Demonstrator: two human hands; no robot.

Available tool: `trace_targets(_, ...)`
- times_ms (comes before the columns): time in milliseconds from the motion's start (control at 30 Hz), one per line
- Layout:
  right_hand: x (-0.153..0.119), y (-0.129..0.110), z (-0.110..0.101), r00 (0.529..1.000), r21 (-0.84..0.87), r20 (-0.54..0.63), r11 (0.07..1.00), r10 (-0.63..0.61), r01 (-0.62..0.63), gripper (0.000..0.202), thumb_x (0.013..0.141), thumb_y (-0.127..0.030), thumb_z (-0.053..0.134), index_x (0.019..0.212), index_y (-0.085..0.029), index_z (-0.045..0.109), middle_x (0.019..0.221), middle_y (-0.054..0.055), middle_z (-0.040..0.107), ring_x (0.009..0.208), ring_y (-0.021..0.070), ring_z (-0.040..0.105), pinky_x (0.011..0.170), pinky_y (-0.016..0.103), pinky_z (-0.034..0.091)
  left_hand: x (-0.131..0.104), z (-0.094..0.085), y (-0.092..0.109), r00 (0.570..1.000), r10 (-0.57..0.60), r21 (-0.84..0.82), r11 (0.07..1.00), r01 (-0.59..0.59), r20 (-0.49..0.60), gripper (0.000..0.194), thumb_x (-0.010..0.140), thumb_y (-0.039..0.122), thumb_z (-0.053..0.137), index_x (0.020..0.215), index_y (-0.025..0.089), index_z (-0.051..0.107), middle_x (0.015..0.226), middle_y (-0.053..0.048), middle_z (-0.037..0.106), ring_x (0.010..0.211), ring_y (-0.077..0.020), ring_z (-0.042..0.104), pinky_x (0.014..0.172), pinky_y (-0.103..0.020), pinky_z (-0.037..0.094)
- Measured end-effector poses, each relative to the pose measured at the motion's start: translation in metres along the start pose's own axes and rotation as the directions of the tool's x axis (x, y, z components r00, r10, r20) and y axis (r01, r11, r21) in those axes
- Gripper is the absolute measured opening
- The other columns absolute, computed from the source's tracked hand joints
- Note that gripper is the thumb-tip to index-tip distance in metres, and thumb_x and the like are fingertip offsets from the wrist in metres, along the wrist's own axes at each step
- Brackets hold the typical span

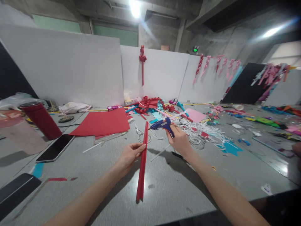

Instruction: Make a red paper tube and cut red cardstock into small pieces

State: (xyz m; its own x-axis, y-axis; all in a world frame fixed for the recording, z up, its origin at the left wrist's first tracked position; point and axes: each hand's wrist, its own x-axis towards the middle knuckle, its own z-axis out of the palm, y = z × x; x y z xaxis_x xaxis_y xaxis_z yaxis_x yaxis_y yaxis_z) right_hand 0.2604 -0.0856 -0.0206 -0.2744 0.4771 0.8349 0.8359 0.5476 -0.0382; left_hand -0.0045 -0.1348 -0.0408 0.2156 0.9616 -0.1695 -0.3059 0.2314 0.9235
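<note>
Step in hand looks like gluing: laying hot glue on the strip, at or near its far end.

Left hand [130,155]: thumb and fingers pinched on the red strip [142,171], partway along, gripping from its left side. Right hand [180,139]: wrapped around the handle of the blue glue gun [162,124]. Can't tell whether the trigger is squeezed.

Strip is front and centre over the table [169,194], pointing away from the person, with a lengthwise crease; the near end shows a shallow fold. Can't tell if that end touches the table. Nozzle points left, right beside the strip's far end. Contact not clear at this size, and no bead of glue I can make out.

Next move, my read: keep the left pinch steady, fingers clear of the hot tip, and run the nozzle along the crease or edge at an even pace. After that the fold would need pressing before the glue sets. Main risk: strip is thin and held at one spot, so the far end could flex away from the nozzle.

Around it: red sheets [103,123] left of the strip, white scraps [207,130] to the right, a wire coil [144,141] just behind the strip.
</note>
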Motion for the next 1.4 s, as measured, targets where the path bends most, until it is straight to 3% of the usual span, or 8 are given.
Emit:
trace_targets(433,-0.005,-0.001,0.000,0.998,0.018,0.043,0.999,-0.046,0.045,0.033,0.103,-0.025,0.053,0.134,-0.021,0.061,0.126,0.015,0.073,0.115,0.0306,0.072,0.098,0.049,0.061,0.002,-0.003,-0.001,0.999,0.005,-0.010,1.000,-0.005,-0.035,0.046,0.059,0.049,0.098,0.088,0.016,0.083,0.094,-0.011,0.075,0.080,-0.0171,0.066,0.075,-0.028,0.052)
trace_targets(800,-0.007,-0.004,-0.003,0.993,0.030,0.076,0.995,-0.092,0.090,0.031,0.103,-0.025,0.053,0.131,-0.024,0.067,0.121,0.013,0.075,0.115,0.0296,0.073,0.096,0.046,0.063,0.010,-0.009,-0.006,0.999,0.031,-0.036,0.999,-0.032,-0.027,0.045,0.061,0.049,0.098,0.088,0.016,0.082,0.092,-0.010,0.075,0.080,-0.0160,0.066,0.076,-0.027,0.053)
trace_targets(1033,-0.002,-0.013,-0.005,0.990,-0.065,0.073,0.990,-0.120,0.125,0.027,0.104,-0.032,0.056,0.126,-0.020,0.065,0.117,0.014,0.075,0.100,0.0268,0.076,0.077,0.036,0.063,0.010,-0.010,-0.005,0.999,0.025,-0.025,0.999,-0.026,-0.033,0.046,0.061,0.049,0.098,0.089,0.016,0.082,0.092,-0.010,0.076,0.079,-0.0161,0.066,0.072,-0.026,0.051)
trace_targets(1233,0.001,-0.018,-0.002,0.996,-0.141,0.036,0.986,-0.086,0.091,0.047,0.098,-0.056,0.065,0.123,-0.016,0.064,0.109,0.017,0.075,0.093,0.0301,0.076,0.068,0.036,0.060,0.011,-0.010,-0.006,0.999,0.024,-0.036,0.999,-0.025,-0.033,0.047,0.058,0.049,0.099,0.088,0.017,0.083,0.090,-0.009,0.074,0.080,-0.0155,0.066,0.076,-0.026,0.052)
trace_targets(1400,0.000,-0.018,-0.002,0.993,-0.152,0.094,0.985,-0.073,0.086,0.035,0.102,-0.043,0.058,0.125,-0.016,0.063,0.113,0.018,0.075,0.096,0.0300,0.075,0.067,0.036,0.059,0.011,-0.010,-0.006,0.999,0.020,-0.031,0.999,-0.021,-0.037,0.048,0.058,0.050,0.099,0.088,0.017,0.083,0.089,-0.008,0.074,0.079,-0.0150,0.065,0.074,-0.026,0.052)
